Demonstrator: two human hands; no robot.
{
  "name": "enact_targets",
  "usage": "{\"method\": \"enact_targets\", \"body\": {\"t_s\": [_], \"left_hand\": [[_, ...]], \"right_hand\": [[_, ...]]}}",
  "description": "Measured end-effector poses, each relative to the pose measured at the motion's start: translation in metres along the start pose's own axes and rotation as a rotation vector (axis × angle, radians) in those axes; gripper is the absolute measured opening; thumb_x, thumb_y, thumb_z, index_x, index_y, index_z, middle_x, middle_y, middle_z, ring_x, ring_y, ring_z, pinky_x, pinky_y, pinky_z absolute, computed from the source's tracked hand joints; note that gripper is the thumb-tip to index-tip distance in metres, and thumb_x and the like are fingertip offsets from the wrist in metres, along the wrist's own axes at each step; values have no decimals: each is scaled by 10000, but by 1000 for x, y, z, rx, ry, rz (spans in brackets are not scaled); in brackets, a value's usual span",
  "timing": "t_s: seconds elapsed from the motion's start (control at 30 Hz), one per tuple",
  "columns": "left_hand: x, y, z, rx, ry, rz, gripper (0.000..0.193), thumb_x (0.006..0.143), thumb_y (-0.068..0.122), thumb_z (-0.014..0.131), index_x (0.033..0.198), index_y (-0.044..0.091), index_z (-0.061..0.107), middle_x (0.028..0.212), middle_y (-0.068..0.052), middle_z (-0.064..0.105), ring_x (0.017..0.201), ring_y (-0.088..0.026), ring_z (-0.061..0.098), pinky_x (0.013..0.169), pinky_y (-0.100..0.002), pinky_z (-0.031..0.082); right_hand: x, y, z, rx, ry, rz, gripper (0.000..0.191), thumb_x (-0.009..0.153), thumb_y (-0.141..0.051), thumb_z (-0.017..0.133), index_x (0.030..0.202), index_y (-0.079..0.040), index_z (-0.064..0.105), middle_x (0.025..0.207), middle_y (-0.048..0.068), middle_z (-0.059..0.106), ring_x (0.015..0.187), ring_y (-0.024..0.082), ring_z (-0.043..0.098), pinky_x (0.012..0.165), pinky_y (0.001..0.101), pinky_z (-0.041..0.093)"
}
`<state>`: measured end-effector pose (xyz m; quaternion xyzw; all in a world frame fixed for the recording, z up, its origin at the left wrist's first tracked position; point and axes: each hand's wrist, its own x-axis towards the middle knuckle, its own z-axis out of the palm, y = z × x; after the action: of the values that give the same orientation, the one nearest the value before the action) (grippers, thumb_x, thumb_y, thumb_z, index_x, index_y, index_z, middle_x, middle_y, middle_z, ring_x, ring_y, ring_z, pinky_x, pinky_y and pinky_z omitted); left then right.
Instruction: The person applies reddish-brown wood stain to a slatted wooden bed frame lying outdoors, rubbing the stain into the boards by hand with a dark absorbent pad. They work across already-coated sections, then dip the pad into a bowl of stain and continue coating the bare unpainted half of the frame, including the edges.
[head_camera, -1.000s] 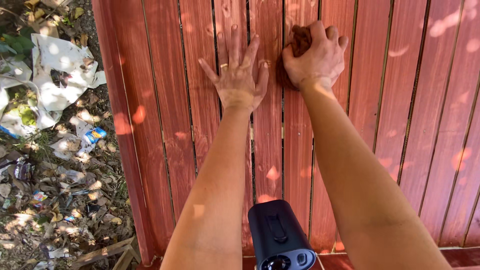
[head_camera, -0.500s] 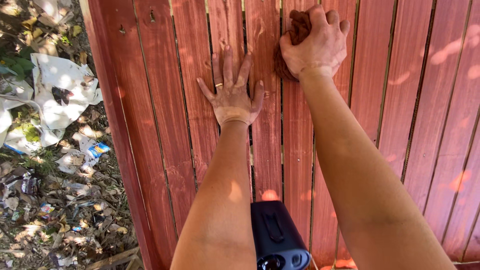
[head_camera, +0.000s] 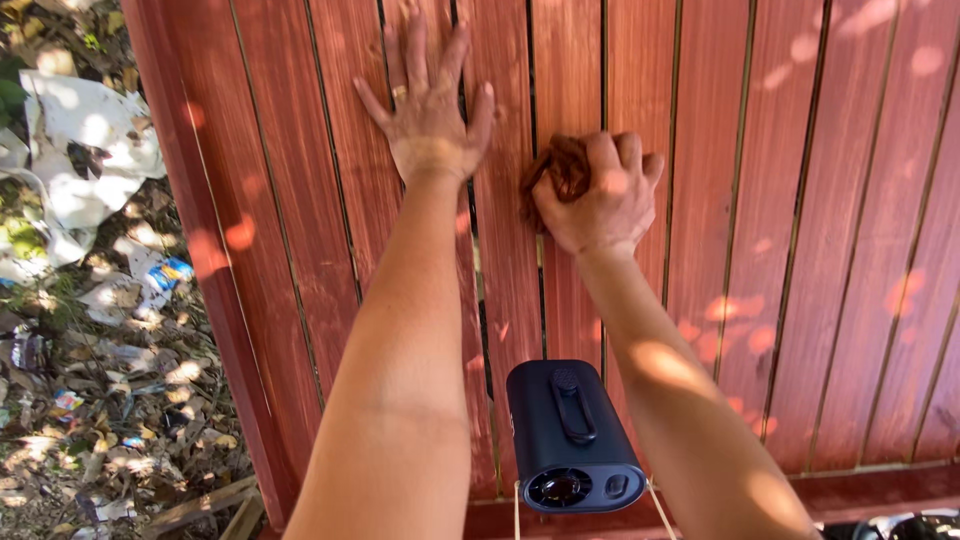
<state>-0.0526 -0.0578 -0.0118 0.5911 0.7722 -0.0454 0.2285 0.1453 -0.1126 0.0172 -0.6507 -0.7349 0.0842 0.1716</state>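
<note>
A red-brown stained wooden panel (head_camera: 820, 200) of vertical slats fills most of the head view. My left hand (head_camera: 428, 110) lies flat on it with fingers spread and a ring on one finger; it holds nothing. My right hand (head_camera: 600, 195) presses a crumpled brown rag (head_camera: 558, 170) against a slat just right of the left hand, fingers curled over the rag. A dark blue box-shaped device (head_camera: 572, 435) with a round opening hangs below my chest between my forearms.
To the left of the panel's edge the ground (head_camera: 90, 400) is covered with dry leaves, sticks and scraps of litter. Crumpled white plastic sheeting (head_camera: 80, 170) lies at upper left. A horizontal rail (head_camera: 880, 490) runs along the panel's bottom.
My right hand has slid the rag down the slats, from the top of the view to about the left wrist's height. The left hand stays flat on the panel.
</note>
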Motion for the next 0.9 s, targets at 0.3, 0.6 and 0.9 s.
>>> {"method": "enact_targets", "body": {"t_s": [0.3,0.6,0.9], "left_hand": [[-100,-8,68,-184,268,41,597,1048,637,372,1610,438,334,1749,76,50,1630,-203,65,1270,-681,-51],[-217,-4,104,-285,262,-17,565,1017,403,415,1578,341,398,1745,21,118,1624,-260,57,1259,-683,-46],[-255,-7,109,-439,301,-61,437,943,190,568,1359,311,628,1681,20,231,1591,-309,154,1238,-695,-10]], "right_hand": [[-197,16,-40,-49,-87,97,473,769,-449,789,1104,-140,663,1140,101,600,1061,380,540,942,555,457],[-345,23,-98,-187,-612,339,776,766,-651,722,1282,-99,548,1252,257,486,1176,482,436,1003,593,430],[-331,29,-110,-8,-749,518,332,877,-419,673,1101,-183,606,1248,139,534,1184,473,518,919,582,518]]}}
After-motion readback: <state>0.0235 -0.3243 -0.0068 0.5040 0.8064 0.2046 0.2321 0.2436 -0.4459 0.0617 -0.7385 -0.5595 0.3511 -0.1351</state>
